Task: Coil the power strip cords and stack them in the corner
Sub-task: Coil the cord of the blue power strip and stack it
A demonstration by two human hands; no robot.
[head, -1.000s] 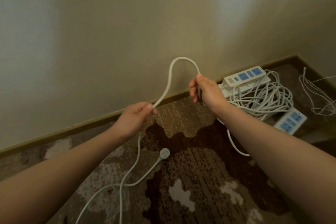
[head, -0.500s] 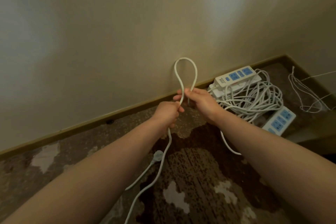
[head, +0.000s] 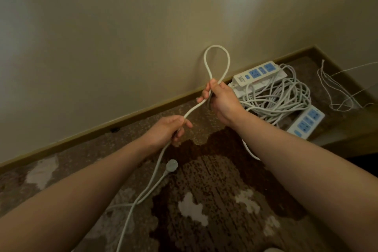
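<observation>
A beige wall (head: 122, 37) filled the upper view and met a patterned brown carpet (head: 214, 200) along an olive baseboard (head: 102, 129). In the corner at the right lay a pile of coiled white cords (head: 276, 98), with one power strip (head: 257, 72) resting on its far edge against the baseboard and a second strip (head: 306, 121) lying on the carpet at its near side; thin loose wires (head: 335, 92) lay further right. The cord (head: 155, 166) being worked ran up from the carpet through the left hand (head: 167, 131), whose fingers were curled around it, then rose to the right hand (head: 219, 100), which pinched it at the base of an upright loop (head: 216, 61) standing in front of the wall. Another length of it dropped below the right forearm toward the carpet. A round white plug (head: 171, 164) lay on the carpet below the left hand, beside the cord
</observation>
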